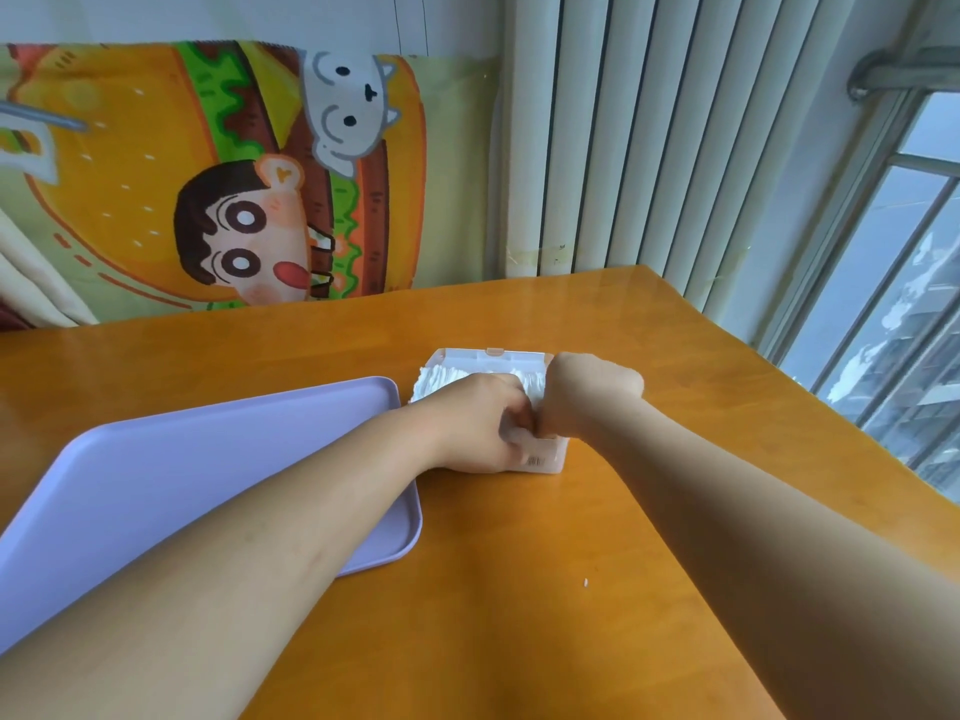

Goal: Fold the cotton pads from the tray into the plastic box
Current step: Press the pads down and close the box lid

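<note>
Your left hand point(478, 426) has fingers curled on the cotton pads point(447, 379) at the near end of the plastic box point(545, 459). Your right hand point(587, 392) dips in beside it, fingers hidden, so can't tell. Pads are white, fluffy, packed on edge and filling the box; the lilac tray point(208, 449) sits just left.

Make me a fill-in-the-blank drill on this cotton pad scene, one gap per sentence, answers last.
1. The tray lies to the ____ of the plastic box.
2. The box's lid stands ____.
3. The cotton pads that show are all in the ____.
4. The left hand and right hand meet over the box, and the left forearm crosses the ____.
Missing words: left; open; box; tray.
</note>
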`<state>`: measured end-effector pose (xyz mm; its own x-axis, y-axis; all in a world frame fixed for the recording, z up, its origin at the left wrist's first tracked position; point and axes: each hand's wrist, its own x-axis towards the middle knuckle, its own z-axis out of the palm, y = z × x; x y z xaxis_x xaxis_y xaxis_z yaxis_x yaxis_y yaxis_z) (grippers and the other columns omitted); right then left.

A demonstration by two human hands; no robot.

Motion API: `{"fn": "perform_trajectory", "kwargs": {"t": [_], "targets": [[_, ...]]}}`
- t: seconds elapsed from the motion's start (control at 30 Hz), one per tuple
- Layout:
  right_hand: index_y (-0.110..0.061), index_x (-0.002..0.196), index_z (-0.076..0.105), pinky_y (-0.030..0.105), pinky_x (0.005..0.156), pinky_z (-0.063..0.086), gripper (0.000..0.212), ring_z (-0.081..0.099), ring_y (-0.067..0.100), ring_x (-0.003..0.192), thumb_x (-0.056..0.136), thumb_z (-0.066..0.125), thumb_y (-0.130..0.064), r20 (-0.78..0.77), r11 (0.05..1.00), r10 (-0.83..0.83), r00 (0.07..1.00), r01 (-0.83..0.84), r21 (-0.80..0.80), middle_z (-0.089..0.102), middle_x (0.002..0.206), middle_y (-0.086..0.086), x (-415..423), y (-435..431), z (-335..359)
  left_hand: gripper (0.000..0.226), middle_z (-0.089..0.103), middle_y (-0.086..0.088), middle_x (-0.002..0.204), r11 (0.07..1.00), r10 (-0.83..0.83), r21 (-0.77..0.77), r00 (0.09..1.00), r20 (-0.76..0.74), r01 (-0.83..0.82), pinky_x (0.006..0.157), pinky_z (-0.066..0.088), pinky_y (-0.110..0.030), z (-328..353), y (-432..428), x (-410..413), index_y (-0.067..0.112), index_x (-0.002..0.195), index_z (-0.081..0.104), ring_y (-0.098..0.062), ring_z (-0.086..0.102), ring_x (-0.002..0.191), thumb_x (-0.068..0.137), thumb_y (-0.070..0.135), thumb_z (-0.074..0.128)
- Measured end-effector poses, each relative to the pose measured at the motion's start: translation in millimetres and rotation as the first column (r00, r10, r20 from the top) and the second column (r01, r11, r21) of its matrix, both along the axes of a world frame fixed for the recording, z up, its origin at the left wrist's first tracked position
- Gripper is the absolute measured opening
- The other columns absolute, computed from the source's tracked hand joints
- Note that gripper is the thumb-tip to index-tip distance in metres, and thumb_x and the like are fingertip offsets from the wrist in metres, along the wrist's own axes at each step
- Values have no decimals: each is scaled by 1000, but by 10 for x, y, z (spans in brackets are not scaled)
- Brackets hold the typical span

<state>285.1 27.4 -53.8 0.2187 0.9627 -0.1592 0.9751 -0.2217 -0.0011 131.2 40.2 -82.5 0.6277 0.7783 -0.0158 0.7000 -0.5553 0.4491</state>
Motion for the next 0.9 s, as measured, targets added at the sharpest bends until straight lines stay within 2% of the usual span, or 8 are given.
{"fn": "perform_trajectory", "kwargs": {"t": [0.07, 0.13, 0.27, 0.4, 0.47, 0.57, 0.73, 0.9], "targets": [[-21, 114, 61, 27, 60, 43, 26, 56, 14, 67, 96, 63, -40, 47, 1000, 15, 999, -16, 16, 60, 83, -5, -66, 35, -100, 20, 65, 21, 107, 999, 29, -36, 998, 53, -27, 82, 44, -17, -7, -2, -52, 34, 105, 75, 1, 58, 101, 87, 43, 76], [-20, 139, 54, 28, 66, 49, 47, 62, 15, 69, 97, 60, -41, -22, 999, -17, 1000, 16, -41, 62, 83, -4, -50, 35, -153, 17, 68, 20, 103, 997, 58, -59, 991, 119, -51, 74, 39, -12, -32, -19, -80, 34, 103, 76, 4, 58, 93, 88, 39, 77], [-9, 122, 57, 30, 62, 56, 49, 74, 18, 67, 96, 59, -51, -159, 977, -50, 986, 15, -212, 69, 85, 4, 15, -14, -58, 18, 69, 16, 105, 998, 62, -32, 985, 163, -58, 73, 37, -10, -84, -45, -88, 29, 107, 78, 4, 56, 87, 91, 22, 71], [-11, 134, 50, 43, 89, 64, 51, 75, 23, 88, 103, 53, -51, -243, 953, -67, 968, -10, -303, 71, 111, 6, 26, -101, 48, 20, 70, 16, 107, 996, 74, -54, 979, 190, -65, 80, 43, -16, -107, -57, -93, 29, 105, 79, -2, 60, 95, 91, 19, 69], [-13, 120, 51, 36, 86, 61, 36, 70, 19, 82, 107, 50, -46, -250, 960, -45, 967, -28, -280, 67, 118, 7, 9, -156, 69, 22, 69, 17, 110, 996, 86, -46, 980, 180, -79, 80, 43, -16, -116, -72, -87, 29, 109, 78, -5, 60, 100, 93, 20, 67], [-15, 82, 44, 28, 63, 47, 46, 54, 14, 64, 96, 68, -51, -203, 999, -37, 978, 29, -42, 63, 84, -2, -4, -166, 34, 21, 67, 19, 114, 995, 96, -5, 983, 155, -96, 78, 38, -10, -118, -107, -70, 30, 113, 75, -6, 57, 102, 95, 24, 67], [-15, 84, 48, 29, 55, 42, 28, 58, 18, 63, 95, 65, -35, -289, 990, -140, 947, 139, -23, 62, 77, 1, 24, -125, -155, 24, 69, 16, 114, 992, 122, -53, 961, 248, -112, 77, 48, -19, -86, -140, -140, 30, 114, 76, -4, 61, 87, 95, 21, 64], [-11, 81, 57, 26, 52, 37, 24, 51, 19, 55, 91, 63, -33, -401, 977, -146, 904, 196, 85, 57, 68, -2, 113, -145, -137, 15, 60, 8, 113, 883, 372, 80, 791, 486, -463, 78, 46, -25, -95, 58, -490, 19, 108, 74, -8, 59, 80, 97, 13, 66]]}}
